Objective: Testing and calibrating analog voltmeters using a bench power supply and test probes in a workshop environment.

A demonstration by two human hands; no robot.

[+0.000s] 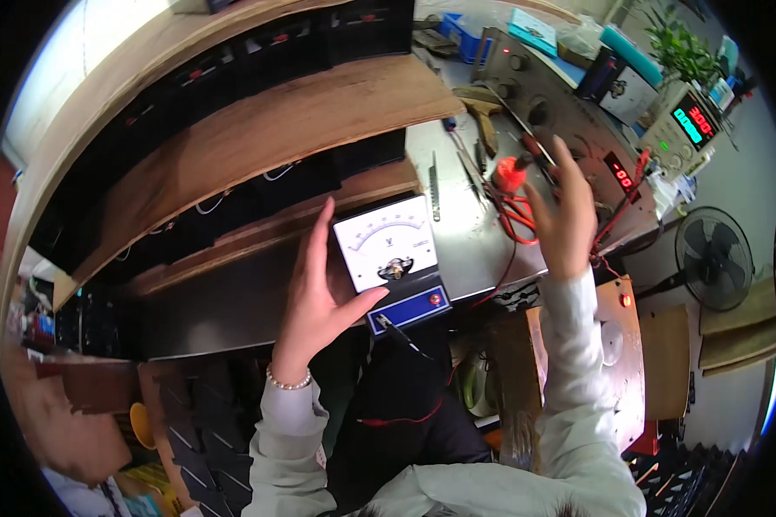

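Voltmeter (391, 258), a white-faced analog panel meter on a blue base, stands near the front edge of the steel bench (466, 233); it looks rigid, fairly light and fragile at its clear dial cover, so the case sides seem the safest hold. Left hand (315, 297) cups its left side, fingers apart and thumb under the dial, clamped on nothing. Right hand (565, 215) hovers open over red leads (517, 215) further right, whose ends are hidden.
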